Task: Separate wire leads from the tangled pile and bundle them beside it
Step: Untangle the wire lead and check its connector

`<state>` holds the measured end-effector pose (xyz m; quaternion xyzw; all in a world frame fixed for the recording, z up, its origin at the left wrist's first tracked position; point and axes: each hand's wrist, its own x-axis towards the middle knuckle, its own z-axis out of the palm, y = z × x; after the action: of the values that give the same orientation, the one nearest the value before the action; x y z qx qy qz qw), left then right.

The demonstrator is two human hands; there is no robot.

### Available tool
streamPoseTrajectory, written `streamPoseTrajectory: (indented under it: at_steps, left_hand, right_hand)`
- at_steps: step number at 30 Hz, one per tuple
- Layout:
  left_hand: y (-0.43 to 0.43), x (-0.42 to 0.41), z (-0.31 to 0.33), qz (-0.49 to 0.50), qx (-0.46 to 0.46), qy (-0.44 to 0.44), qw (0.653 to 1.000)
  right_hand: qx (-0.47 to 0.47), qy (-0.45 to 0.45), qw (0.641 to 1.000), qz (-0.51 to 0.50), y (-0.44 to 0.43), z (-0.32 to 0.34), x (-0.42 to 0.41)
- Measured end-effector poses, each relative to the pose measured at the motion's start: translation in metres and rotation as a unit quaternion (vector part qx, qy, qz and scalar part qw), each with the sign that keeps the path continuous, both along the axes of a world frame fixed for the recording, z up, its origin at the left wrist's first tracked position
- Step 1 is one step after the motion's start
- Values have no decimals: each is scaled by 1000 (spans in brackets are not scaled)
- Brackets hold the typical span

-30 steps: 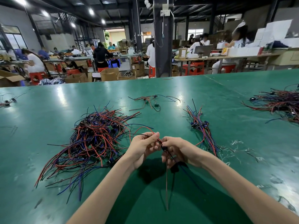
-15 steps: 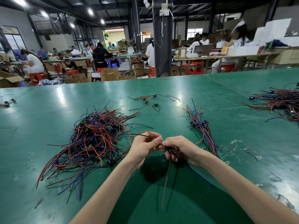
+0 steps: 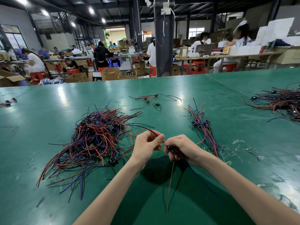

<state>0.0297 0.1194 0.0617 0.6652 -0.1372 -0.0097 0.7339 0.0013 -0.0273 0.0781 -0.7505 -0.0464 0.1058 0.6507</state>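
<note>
Green work surface [image 3: 48, 200] up close, busy workshop beyond. Held between both grips, just above that surface: one wire lead [image 3: 170, 184], small dark connector [image 3: 170, 149] pinched in the right grip [image 3: 181, 146], thin tails dangling below it toward the near edge. Left grip [image 3: 146, 143] clenched on the red strand of the same lead, drawing it up and away to the left. Compared with a second ago: grips parted a little, red strand now stretched in plain view between them instead of hidden under meeting fingertips. Probably means the lead nearly freed and straightened, though possibly still linked by a red loop to the tangled pile [image 3: 97, 138] just left of the left grip. Waiting beyond and to the right of the right grip: sorted bundle [image 3: 203, 127], well apart from the pile. Farther out past both grips, small stray cluster [image 3: 151, 99]; far off to the right, another heap [image 3: 284, 103].
</note>
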Motion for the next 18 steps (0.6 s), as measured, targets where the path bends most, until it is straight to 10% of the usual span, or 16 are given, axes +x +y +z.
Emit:
streamPoseTrajectory:
  at_steps: [18]
  left_hand:
    - [-4, -4, 3, 122, 139, -155, 971]
  right_hand:
    - [-39, -61, 995, -70, 5, -7, 2]
